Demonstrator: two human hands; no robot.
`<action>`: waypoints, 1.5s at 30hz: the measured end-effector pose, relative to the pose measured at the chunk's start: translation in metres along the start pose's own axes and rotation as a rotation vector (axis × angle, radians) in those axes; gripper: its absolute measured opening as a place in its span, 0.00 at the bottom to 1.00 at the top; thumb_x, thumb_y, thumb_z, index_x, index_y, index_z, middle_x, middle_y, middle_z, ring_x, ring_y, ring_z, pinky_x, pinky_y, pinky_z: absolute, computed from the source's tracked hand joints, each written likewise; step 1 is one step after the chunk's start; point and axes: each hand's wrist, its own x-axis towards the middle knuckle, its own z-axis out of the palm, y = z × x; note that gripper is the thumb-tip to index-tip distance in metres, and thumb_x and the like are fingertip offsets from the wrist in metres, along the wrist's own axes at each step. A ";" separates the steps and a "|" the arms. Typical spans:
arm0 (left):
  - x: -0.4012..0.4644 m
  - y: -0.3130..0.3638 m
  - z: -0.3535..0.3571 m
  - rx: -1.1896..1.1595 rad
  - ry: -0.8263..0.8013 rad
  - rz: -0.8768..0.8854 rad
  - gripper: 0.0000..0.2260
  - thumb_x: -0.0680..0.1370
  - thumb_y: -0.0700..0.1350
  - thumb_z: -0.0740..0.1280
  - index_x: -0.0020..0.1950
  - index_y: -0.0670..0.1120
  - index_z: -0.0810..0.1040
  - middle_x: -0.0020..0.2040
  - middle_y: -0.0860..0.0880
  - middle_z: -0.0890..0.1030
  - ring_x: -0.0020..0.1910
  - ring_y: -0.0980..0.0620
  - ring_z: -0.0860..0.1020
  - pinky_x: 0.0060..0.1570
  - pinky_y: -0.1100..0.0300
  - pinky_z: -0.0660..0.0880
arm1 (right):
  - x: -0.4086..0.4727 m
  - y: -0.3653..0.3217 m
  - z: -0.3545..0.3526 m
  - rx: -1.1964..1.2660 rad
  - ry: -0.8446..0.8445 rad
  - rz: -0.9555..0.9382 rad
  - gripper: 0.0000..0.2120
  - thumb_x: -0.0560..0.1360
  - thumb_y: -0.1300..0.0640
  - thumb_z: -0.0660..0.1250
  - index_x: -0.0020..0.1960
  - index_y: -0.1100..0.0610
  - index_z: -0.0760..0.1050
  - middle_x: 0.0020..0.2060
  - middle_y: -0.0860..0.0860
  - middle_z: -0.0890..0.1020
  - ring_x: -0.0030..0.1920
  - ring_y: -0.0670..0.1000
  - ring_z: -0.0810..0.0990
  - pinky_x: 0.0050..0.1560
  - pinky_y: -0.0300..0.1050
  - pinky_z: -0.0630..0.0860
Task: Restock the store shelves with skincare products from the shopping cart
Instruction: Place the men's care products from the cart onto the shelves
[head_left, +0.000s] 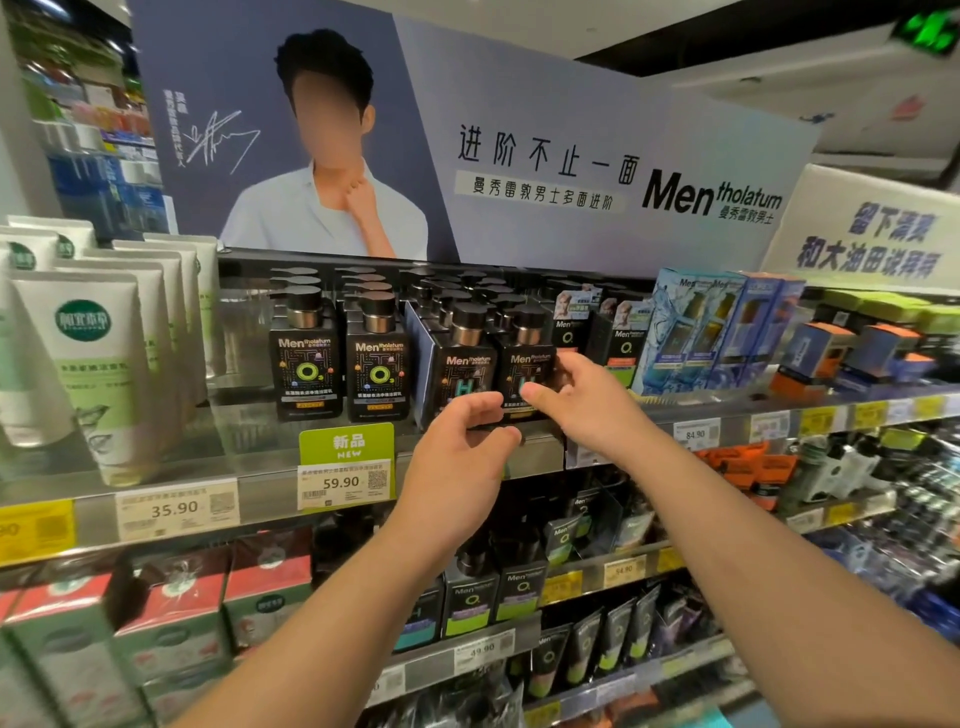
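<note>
On the top shelf (540, 447) we see two black pump bottles upright at the front edge, side by side and touching. The left H bottle (462, 364) and the right H bottle (524, 364) each carry a dark cap on a metallic collar, white "Men tholatum" lettering and a teal "H" in a maze pattern. Their lower labels are partly hidden from us. Further left along the shelf stand two matching O bottles (306, 358), upright, with a green "O" on the label. Behind them all, rows of like black pump bottles (457, 291) run toward the back of the shelf.
</note>
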 end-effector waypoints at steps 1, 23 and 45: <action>-0.001 -0.001 0.000 -0.006 -0.006 -0.001 0.16 0.81 0.48 0.69 0.69 0.58 0.75 0.61 0.63 0.79 0.58 0.65 0.78 0.65 0.54 0.77 | -0.004 -0.001 0.000 0.024 0.022 0.000 0.20 0.79 0.45 0.71 0.68 0.48 0.76 0.58 0.44 0.83 0.57 0.45 0.82 0.56 0.44 0.77; -0.120 -0.070 0.141 -0.166 -0.622 -0.107 0.11 0.75 0.54 0.68 0.55 0.54 0.79 0.47 0.53 0.83 0.38 0.54 0.76 0.43 0.54 0.74 | -0.317 0.090 -0.039 -0.010 0.491 0.527 0.11 0.83 0.51 0.65 0.63 0.45 0.79 0.42 0.40 0.77 0.41 0.33 0.76 0.41 0.27 0.69; -0.371 -0.198 0.197 0.861 -1.362 0.505 0.25 0.79 0.64 0.50 0.44 0.47 0.77 0.42 0.47 0.82 0.45 0.45 0.81 0.47 0.50 0.78 | -0.682 0.131 0.042 -0.222 0.479 1.287 0.22 0.82 0.42 0.63 0.70 0.55 0.74 0.65 0.54 0.78 0.65 0.53 0.75 0.65 0.46 0.69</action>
